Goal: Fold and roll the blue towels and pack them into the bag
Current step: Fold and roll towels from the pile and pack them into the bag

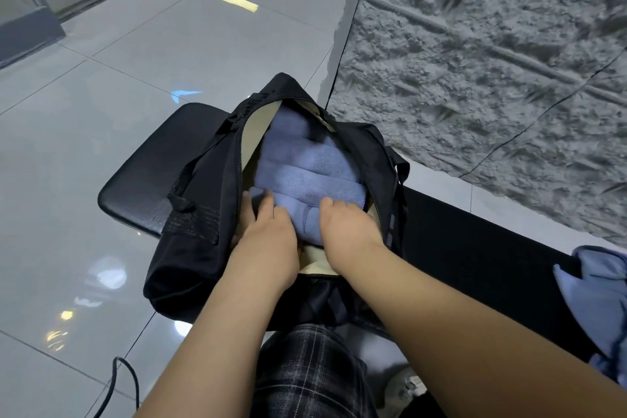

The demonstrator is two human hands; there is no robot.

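Atop the desk (135,193), both hands tuck a rolled towel (307,180) into the bag (203,166).
Left hand (268,231) and right hand (346,227) curl their fingers around the roll; best push it low and snug against those already packed, keeping the zipper edges clear.

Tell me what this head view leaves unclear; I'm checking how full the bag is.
- Bag bottom: hidden under the rolled blue towels.
- Left hand and right hand fingers: tucked between towels and bag, grip unclear.
- Loose blue cloth on the bench: cut by the right edge.
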